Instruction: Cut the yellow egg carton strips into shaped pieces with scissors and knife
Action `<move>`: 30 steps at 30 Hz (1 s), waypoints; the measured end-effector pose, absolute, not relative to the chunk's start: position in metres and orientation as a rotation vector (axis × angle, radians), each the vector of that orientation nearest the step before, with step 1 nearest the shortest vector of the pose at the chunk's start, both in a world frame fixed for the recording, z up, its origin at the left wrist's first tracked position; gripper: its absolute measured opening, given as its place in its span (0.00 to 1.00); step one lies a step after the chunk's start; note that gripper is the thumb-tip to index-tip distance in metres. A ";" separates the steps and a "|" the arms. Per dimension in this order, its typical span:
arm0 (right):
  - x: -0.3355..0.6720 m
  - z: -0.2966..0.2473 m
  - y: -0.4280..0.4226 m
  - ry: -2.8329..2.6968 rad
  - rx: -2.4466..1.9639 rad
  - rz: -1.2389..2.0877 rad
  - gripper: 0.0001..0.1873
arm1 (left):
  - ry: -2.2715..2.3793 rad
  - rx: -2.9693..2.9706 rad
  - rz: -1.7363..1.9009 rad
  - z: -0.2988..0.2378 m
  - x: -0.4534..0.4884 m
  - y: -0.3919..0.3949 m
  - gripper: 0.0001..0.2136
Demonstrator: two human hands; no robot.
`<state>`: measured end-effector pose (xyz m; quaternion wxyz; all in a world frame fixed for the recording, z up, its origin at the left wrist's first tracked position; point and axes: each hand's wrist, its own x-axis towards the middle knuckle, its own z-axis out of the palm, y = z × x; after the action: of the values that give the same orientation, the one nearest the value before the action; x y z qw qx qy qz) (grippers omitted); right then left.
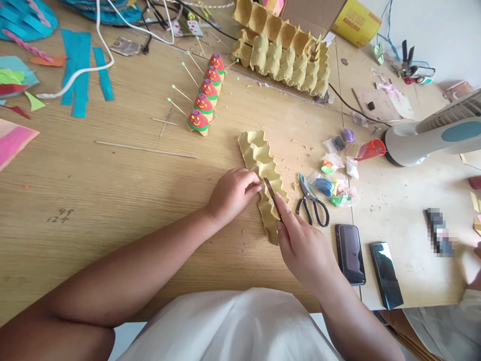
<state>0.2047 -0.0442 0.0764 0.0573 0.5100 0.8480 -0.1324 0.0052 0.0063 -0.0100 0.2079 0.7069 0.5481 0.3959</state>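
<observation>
A yellow egg carton strip [259, 148] lies at a slant on the table before me. My left hand [236, 193] pinches its left edge near the middle. In my right hand [300, 240] is a craft knife [271, 190], index finger along its back. The blade rests over the strip's cups, close to my left fingertips; whether it has cut in, I cannot tell. Just right of the strip lie black-handled scissors [311, 200]. Beyond it stands a row of painted egg carton cups [203, 104] with smiling faces and green-tipped sticks.
Larger egg cartons [285, 55] sit at the back. To the right are bags of coloured clay [334, 185], a red cup [372, 149], a white fan [421, 140] and two phones [350, 253]. A thin stick [146, 149] and blue strips [77, 70] lie left. Another person's hand [475, 260] shows at far right.
</observation>
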 end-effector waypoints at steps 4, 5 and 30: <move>0.204 0.076 -0.044 2.550 1.525 -0.366 0.32 | 1.527 1.969 1.102 -0.010 0.005 0.006 0.03; 0.202 0.077 -0.043 2.540 1.526 -0.350 0.32 | 1.526 1.973 1.105 -0.010 0.006 0.007 0.03; 0.181 0.087 -0.052 2.314 1.480 -0.099 0.35 | 1.514 1.991 1.087 -0.013 0.007 0.007 0.04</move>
<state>0.1811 -0.0521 0.0867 0.1952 0.5280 0.8257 -0.0352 0.0069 0.0069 -0.0130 0.2058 0.7143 0.5434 0.3900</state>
